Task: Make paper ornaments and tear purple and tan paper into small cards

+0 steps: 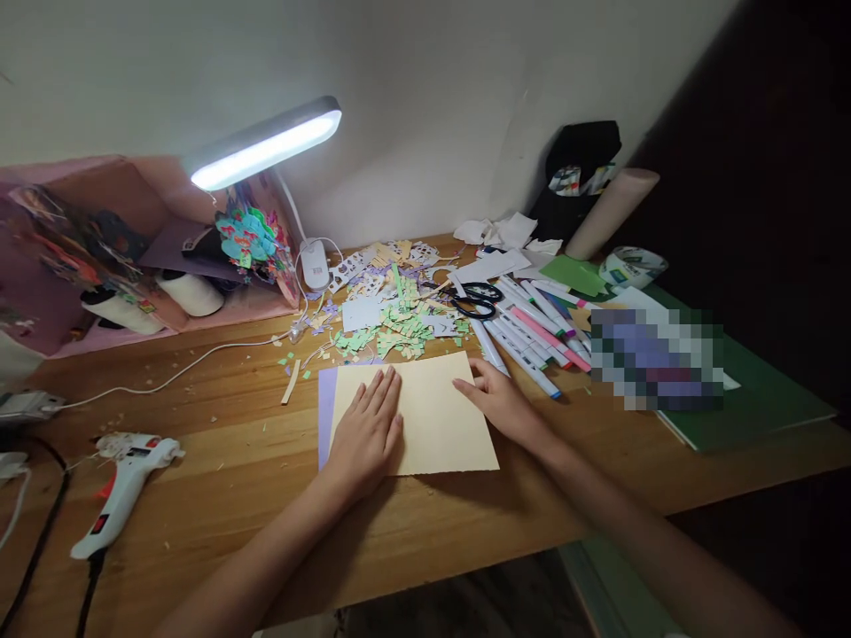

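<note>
A cream sheet of paper (442, 416) lies at the front middle of the wooden table, over a purple sheet (326, 412) whose left edge shows. My left hand (369, 430) rests flat on the cream sheet's left half, fingers stretched out. At its right edge, my right hand (495, 399) grips the sheet between thumb and curled fingers. That edge looks slightly raised, with a shadow below it. Beyond the sheet are paper scraps (399, 328) in green, cream and purple. Black-handled scissors (477, 299) lie among scraps and markers (525, 341).
A glue gun (123, 496) with a black cord lies at the left. A lit lamp (269, 146) leans over a pink box (266, 315) holding white spools. At the right are a green board (751, 416), a tape roll (631, 268) and a pale cylinder (612, 213).
</note>
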`<state>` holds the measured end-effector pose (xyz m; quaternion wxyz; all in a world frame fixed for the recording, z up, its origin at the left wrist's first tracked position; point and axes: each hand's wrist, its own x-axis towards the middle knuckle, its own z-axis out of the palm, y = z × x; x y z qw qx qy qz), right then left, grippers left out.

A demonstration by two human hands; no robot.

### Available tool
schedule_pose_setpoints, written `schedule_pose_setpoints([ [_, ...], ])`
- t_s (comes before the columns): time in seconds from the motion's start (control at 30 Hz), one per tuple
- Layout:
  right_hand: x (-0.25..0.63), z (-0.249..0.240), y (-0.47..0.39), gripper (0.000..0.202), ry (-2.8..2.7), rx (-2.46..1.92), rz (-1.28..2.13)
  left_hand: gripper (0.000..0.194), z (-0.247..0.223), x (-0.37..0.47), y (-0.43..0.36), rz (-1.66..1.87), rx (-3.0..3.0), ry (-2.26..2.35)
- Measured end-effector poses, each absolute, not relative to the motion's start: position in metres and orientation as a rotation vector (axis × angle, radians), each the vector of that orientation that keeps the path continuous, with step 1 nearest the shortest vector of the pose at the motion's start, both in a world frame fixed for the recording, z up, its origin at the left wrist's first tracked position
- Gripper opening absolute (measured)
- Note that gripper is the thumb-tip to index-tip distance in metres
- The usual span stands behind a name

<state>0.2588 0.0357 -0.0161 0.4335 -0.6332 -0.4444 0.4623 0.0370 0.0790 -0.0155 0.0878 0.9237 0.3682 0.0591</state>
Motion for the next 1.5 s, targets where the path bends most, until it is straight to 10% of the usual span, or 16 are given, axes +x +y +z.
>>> schedule_pose_setpoints([
  [1.5,0.233,0.007,-0.040,0.045,-0.880,-1.589,1.416,0.055,-0.018,0.038,0.079,0.180,2.691,1.120],
])
